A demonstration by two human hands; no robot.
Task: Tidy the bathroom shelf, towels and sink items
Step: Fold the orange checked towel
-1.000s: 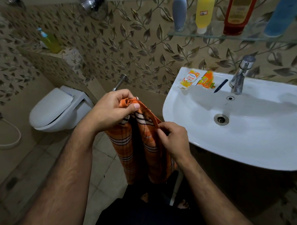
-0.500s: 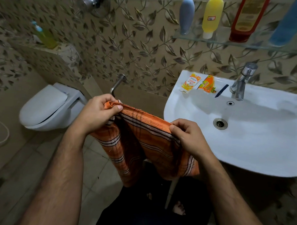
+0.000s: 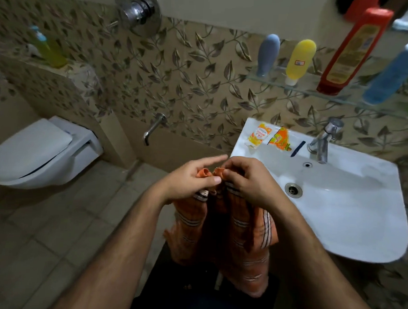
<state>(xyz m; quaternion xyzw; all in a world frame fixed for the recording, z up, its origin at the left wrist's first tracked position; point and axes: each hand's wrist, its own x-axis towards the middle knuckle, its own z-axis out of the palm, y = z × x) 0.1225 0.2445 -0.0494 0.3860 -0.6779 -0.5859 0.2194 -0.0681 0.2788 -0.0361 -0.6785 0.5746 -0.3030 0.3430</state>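
The orange striped towel (image 3: 239, 228) hung at the centre of the frame, in front of the left edge of the sink (image 3: 350, 207), held clear of the floor. Both hands met at its top edge. The left hand (image 3: 190, 180) pinched one upper corner between thumb and middle fingers, with the index finger extended and free of the cloth. The right hand (image 3: 248, 179) was clamped on the adjacent corner, fingers curled over it. The two corners were touching or nearly so, and the cloth fell below in doubled layers. This arrangement was judged to be a fold in progress: corners matched at the top so that gravity would square the halves.

On the rear ledge of the sink, upper right of centre, lay a yellow sachet (image 3: 260, 134) and an orange sachet (image 3: 279, 139), just beside one another, with a dark slim item (image 3: 297, 149) between them and the tap (image 3: 325, 141). What the dark item was could not be told. These were judged not yet tidied.

On the glass shelf (image 3: 304, 87), upper right of the frame, stood a grey-blue tube (image 3: 268, 54) and a yellow tube (image 3: 299, 60), both cap-down, presumably so the contents settle toward the opening. A red bottle (image 3: 353, 51) and a blue bottle (image 3: 396, 74) stood to their right, appearing tilted, which may be lens distortion.

A closed toilet (image 3: 39, 152) occupied the left of the frame, with a green bottle (image 3: 51, 49) on the ledge above it.
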